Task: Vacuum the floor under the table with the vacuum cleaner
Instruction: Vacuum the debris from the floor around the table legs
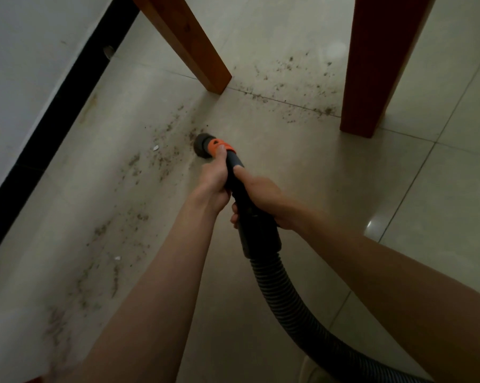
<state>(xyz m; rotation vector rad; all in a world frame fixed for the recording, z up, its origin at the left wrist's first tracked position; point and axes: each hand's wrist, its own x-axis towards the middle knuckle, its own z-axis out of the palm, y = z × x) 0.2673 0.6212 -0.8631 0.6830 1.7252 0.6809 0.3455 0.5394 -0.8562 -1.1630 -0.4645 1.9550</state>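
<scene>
I hold the vacuum cleaner's dark wand (234, 164) with both hands. My left hand (215, 179) grips it close to the orange collar (219, 146), the thumb lying on the collar. My right hand (261, 194) grips the wand just behind. The round black nozzle (201, 143) sits low over the beige tiled floor (302, 172), at the edge of a patch of dark dirt specks (161, 158). A ribbed grey hose (288, 299) runs back from the wand to the lower right.
Two wooden table legs stand ahead, an orange-brown table leg (203, 59) and a redder table leg (371, 78). More dirt (291, 87) lies between them. Dirt also trails toward the lower left (109, 258). A white wall (26, 64) with a black skirting (56, 120) runs along the left.
</scene>
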